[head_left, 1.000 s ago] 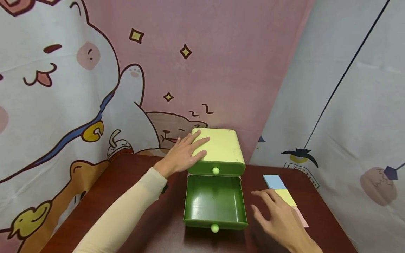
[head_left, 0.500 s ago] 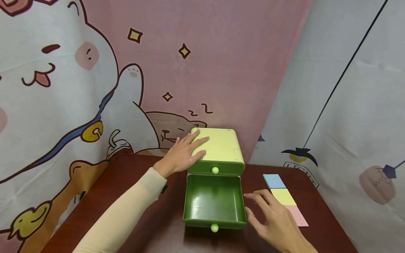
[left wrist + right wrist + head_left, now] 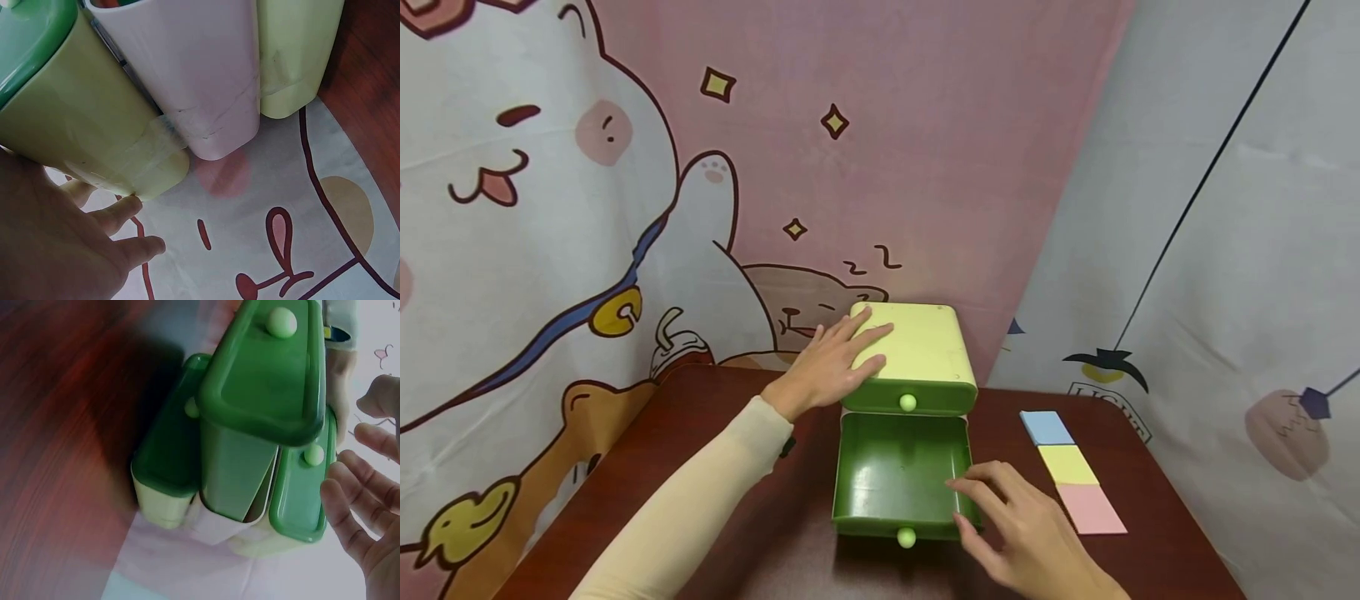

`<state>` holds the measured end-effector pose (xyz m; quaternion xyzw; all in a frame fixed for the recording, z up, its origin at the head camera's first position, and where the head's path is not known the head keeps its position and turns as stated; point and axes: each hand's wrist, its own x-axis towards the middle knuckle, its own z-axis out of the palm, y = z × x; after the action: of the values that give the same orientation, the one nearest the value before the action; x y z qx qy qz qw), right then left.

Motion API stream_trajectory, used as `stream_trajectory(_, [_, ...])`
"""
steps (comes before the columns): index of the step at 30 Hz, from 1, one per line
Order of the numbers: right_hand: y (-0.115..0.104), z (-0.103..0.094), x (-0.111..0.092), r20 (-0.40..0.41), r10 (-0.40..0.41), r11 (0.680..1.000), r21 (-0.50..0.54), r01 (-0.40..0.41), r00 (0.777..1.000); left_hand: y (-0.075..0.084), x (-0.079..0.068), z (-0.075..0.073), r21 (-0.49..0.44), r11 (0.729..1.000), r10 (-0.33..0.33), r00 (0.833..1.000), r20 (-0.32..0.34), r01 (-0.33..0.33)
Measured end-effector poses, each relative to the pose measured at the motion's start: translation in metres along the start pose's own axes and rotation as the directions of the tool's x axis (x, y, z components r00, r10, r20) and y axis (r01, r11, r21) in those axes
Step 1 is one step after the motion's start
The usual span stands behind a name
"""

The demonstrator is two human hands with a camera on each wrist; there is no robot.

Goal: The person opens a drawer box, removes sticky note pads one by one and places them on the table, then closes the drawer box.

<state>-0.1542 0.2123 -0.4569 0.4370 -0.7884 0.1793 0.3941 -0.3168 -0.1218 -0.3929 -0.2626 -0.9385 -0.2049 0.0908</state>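
A small drawer unit (image 3: pixel 925 342) with a pale yellow top stands on the table. Its middle green drawer (image 3: pixel 895 475) is pulled out, and the part of its inside that shows is bare. My left hand (image 3: pixel 827 371) rests on the left of the unit's top with fingers spread. In the left wrist view, the fingertips of that hand (image 3: pixel 69 244) lie along the yellow tier. Near the drawer's right front corner is my right hand (image 3: pixel 1030 533), its fingers slightly bent and holding nothing. The right wrist view shows the right hand (image 3: pixel 375 500) apart from the drawer's front (image 3: pixel 269 381).
Blue (image 3: pixel 1047 427), yellow (image 3: pixel 1068 464) and pink (image 3: pixel 1092 508) paper squares lie in a row on the dark red table (image 3: pixel 760 533), right of the unit. A cartoon-printed cloth (image 3: pixel 925 167) hangs behind. Top (image 3: pixel 303 487) and bottom (image 3: pixel 172 437) drawers are pushed in.
My right hand has moved left, from over the paper squares to the drawer's right front corner, uncovering the pink square. My left hand stays on top of the unit.
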Motion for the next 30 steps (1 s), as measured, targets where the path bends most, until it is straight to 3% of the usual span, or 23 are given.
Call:
stream_trajectory(12, [-0.014,0.012,0.003,0.049,-0.113,0.993,0.047,0.111,0.992,0.0,0.0,0.0,0.003,1.0,0.002,1.0,-0.001,-0.002])
stream_trajectory(22, [-0.017,0.024,0.005,0.018,-0.267,0.964,0.008,0.267,0.964,0.0,0.0,0.0,0.006,1.0,0.001,1.0,0.006,-0.001])
stream_trajectory(30, [-0.021,0.032,0.004,0.062,-0.339,0.938,-0.05,0.342,0.939,0.001,0.0,-0.001,0.003,1.0,-0.003,1.0,0.006,0.003])
